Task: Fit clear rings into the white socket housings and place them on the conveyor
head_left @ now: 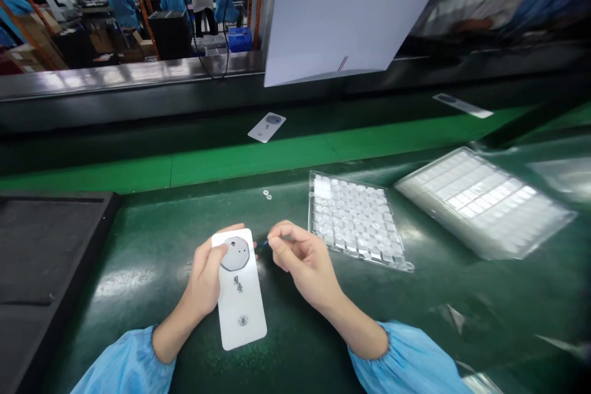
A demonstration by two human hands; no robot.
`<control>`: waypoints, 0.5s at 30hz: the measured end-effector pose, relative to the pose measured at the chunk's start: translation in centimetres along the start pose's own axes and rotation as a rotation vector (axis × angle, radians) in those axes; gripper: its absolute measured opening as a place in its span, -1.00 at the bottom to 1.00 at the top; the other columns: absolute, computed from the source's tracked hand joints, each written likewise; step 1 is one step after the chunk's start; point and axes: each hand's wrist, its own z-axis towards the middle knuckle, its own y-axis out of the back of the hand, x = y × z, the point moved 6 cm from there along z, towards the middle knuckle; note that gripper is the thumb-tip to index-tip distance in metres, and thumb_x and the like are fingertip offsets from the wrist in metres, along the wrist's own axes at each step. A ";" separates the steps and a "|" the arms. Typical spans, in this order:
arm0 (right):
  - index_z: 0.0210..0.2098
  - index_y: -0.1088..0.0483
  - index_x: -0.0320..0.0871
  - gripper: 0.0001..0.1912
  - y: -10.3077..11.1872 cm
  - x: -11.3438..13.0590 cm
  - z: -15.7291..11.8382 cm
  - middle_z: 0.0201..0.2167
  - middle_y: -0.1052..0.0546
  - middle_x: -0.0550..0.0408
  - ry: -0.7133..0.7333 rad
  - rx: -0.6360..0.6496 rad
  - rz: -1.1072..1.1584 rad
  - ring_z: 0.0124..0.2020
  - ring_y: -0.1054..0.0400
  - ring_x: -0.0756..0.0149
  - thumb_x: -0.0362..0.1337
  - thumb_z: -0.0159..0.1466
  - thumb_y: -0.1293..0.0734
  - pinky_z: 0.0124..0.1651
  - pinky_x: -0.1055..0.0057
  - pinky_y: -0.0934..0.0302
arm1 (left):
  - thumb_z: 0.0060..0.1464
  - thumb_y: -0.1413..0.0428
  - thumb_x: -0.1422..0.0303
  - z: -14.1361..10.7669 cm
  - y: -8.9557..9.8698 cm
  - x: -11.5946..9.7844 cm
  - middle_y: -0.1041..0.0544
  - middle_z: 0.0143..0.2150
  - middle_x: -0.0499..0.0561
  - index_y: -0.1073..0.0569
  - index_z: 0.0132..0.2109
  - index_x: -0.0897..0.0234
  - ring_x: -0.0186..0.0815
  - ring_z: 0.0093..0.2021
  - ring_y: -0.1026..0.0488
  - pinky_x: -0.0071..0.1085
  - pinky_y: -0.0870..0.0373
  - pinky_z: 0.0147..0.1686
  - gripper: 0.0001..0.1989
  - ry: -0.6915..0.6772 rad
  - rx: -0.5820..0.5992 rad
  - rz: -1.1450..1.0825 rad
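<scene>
Dark green bench (138, 271) bears clear tray (355, 218), stacked trays (484, 200), perhaps two washers (266, 194).

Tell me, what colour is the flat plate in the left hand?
White, with a grey round patch near its top. The plate shows best in the head view, held by the left hand.

Single head view, close above green workbench (138, 271), facing forward and down

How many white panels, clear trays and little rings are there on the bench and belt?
White panels: 3, one in the left hand at, two on the belt
Clear trays: 2
Little rings: 2
Total: 7
</scene>
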 end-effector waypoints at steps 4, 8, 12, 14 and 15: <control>-0.33 -0.39 -0.17 -0.66 1.9 1.1 -1.6 -0.48 -0.27 0.19 0.004 -0.039 0.045 -0.66 -0.06 0.54 -0.02 0.35 -0.40 -0.60 0.53 0.04 | -0.02 -0.13 0.16 0.3 0.0 0.0 -0.67 -0.16 0.21 -0.38 0.22 0.46 0.03 -0.21 -0.63 -0.22 -0.57 -0.28 -0.31 0.065 -0.036 -0.159; -0.47 -0.36 -0.16 -0.61 8.6 1.9 -8.0 -0.44 -0.33 0.10 0.006 -0.024 -0.063 -0.63 -0.21 0.44 -0.04 0.36 -0.39 -0.59 0.45 -0.09 | -0.08 -0.18 0.18 0.1 -0.2 -0.3 -0.67 -0.14 0.19 -0.39 0.24 0.41 0.02 -0.18 -0.64 -0.27 -0.59 -0.28 -0.28 0.104 -0.060 -0.183; -0.64 -0.19 -0.11 -0.39 18.3 2.1 -18.2 -0.63 -0.23 0.15 -0.150 -0.081 -0.138 -0.75 -0.15 0.39 0.20 0.19 -0.44 -0.67 0.41 -0.06 | -0.19 -0.29 0.15 0.1 0.4 -0.4 -0.66 -0.07 0.16 -0.41 0.25 0.33 0.08 -0.05 -0.61 -0.30 -0.62 -0.23 -0.19 0.167 -0.154 -0.136; -0.64 -0.22 -0.07 -0.41 23.1 1.6 -22.7 -0.66 -0.24 0.12 -0.199 -0.250 -0.233 -0.77 -0.13 0.37 0.24 0.21 -0.40 -0.68 0.37 -0.08 | -0.22 -0.31 0.09 0.4 1.0 0.2 -0.66 -0.05 0.15 -0.42 0.26 0.31 0.12 0.00 -0.59 -0.30 -0.63 -0.25 -0.14 0.235 -0.156 -0.106; -0.63 -0.26 -0.05 -0.45 25.3 1.4 -24.5 -0.67 -0.27 0.11 -0.181 -0.340 -0.345 -0.77 -0.14 0.35 0.21 0.23 -0.38 -0.69 0.36 -0.11 | -0.22 -0.31 0.07 0.7 1.3 0.6 -0.65 -0.03 0.15 -0.41 0.26 0.29 0.13 0.03 -0.57 -0.31 -0.63 -0.26 -0.13 0.261 -0.140 -0.103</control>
